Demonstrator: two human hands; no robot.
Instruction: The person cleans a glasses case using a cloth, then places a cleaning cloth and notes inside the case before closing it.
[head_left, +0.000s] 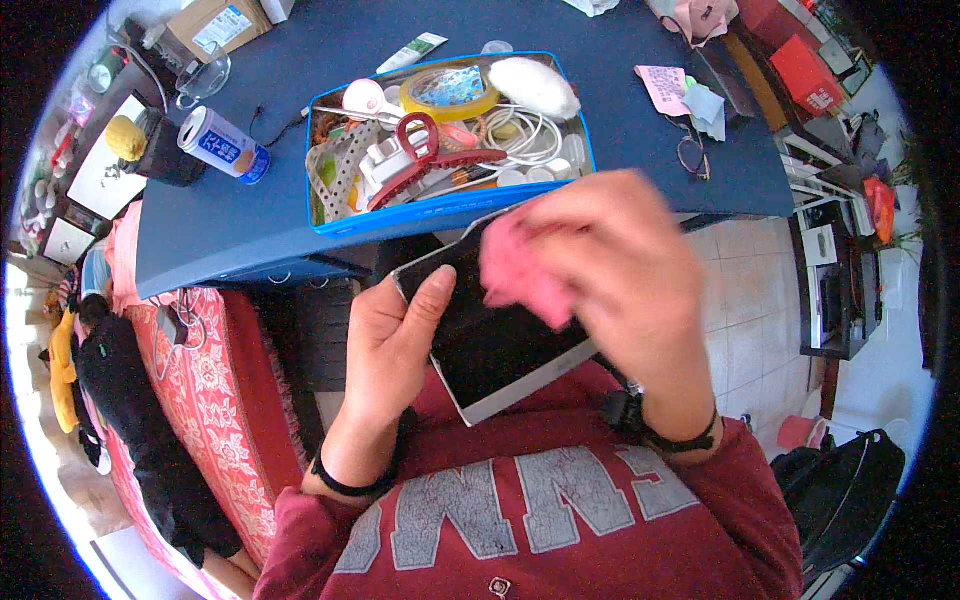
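Observation:
My left hand (386, 345) grips a flat, box-like piece with a black face and pale edges (495, 367), thumb on top. It is tilted above my lap; whether it is a lid or a tray I cannot tell. Bunched in my blurred right hand (637, 277) is a pink cloth (517, 262), against or just over the black face. Just beyond, a blue-rimmed box (450, 204) stands at the table's near edge. It holds a dark red claw clip (450, 163), coiled white cable (551, 146), a yellow ring-shaped roll (409, 105) and a white oval object (534, 86).
On the dark blue table (285, 56) are a can (225, 146), a glass cup (204, 79), a tube (412, 52), paper notes (664, 90) and eyeglasses (691, 156). A person in black (142, 420) appears to lie on the red-patterned cover (214, 375) at left.

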